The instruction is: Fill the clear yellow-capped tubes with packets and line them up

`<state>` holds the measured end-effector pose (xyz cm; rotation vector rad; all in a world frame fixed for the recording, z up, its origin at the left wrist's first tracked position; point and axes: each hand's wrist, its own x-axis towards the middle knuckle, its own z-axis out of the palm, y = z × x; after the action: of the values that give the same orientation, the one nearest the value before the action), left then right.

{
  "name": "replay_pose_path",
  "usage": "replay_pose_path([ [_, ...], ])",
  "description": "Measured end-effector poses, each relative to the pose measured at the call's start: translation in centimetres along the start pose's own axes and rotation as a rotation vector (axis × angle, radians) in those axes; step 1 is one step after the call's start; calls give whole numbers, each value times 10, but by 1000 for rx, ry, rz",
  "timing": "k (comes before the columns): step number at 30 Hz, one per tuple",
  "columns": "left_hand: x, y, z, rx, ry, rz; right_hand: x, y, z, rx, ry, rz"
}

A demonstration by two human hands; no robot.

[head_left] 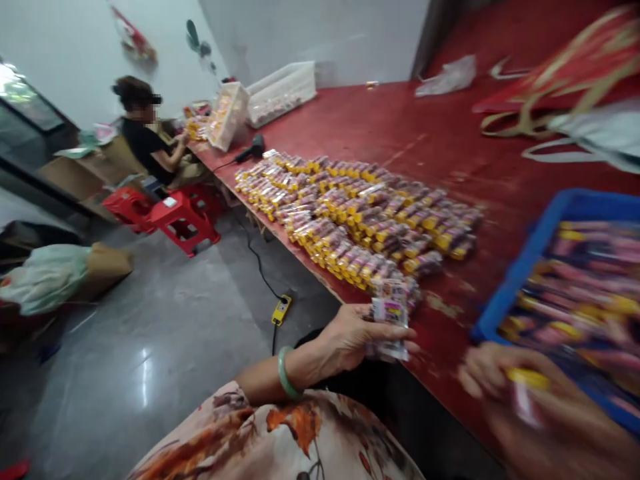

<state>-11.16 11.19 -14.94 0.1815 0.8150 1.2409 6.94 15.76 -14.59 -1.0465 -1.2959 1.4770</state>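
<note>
My left hand (350, 337), with a pale green bangle on its wrist, grips clear printed plastic wrappers (391, 320) at the table's front edge. My right hand (520, 393) is closed round a small tube with a yellow cap (527, 380); motion blurs it. It is in front of the blue tray (520, 267), which holds many loose pink and yellow tubes (595, 287). Beyond my left hand, long rows of wrapped yellow-ended tubes (350, 213) lie stacked along the red table.
A black heat gun (250, 149) and white bins (283, 93) stand farther along the red table (360, 123). A person (150, 137) sits at its far end. Bags (590, 127) lie at the right. Red stools (183, 217) and a yellow power socket (281, 310) are on the floor.
</note>
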Motion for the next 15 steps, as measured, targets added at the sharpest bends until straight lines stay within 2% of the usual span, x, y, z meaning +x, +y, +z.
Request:
replay_pose_path([
  [3,-5,0,3,71,-25,-47,-9,-11,9,163,47,164],
  [6,-1,-8,6,162,-81,-94,-5,-14,15,111,172,263],
  [9,3,-20,10,248,-130,-158,-5,-10,12,61,183,339],
  [11,6,-26,14,293,-171,-200,-9,-7,6,102,171,362],
  [15,11,-30,23,308,-254,-301,-23,-3,-12,187,221,317],
])
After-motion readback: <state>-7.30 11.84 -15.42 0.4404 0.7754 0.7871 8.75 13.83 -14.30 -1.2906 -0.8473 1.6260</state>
